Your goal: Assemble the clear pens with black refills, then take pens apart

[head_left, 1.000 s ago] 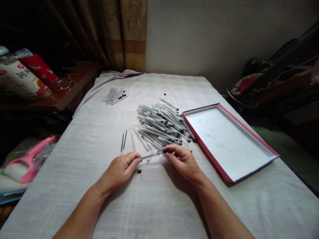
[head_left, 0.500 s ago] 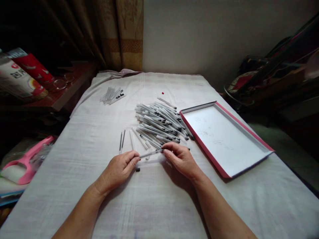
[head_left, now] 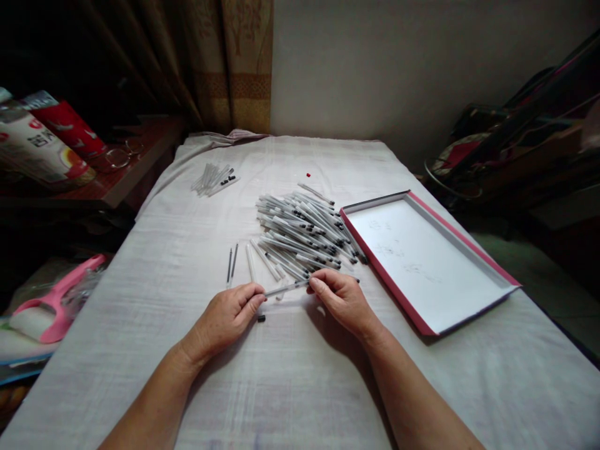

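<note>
Pinching 1 pen (head_left: 287, 289): left hand (head_left: 234, 312) at 1 end, right hand (head_left: 345, 303) at other, each grip closed.

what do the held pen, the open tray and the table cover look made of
Pen: probably plastic, smooth; it looks see-through. Tray: likely cardboard, smooth and white inside; it looks thin and folded. Table cover: fabric, matt; creases and faint checks show.

The pens (head_left: 300, 236) are whitish with black ends, the tray (head_left: 450, 256) pink-edged and white inside, the cloth (head_left: 290, 394) pale-checked.
</note>
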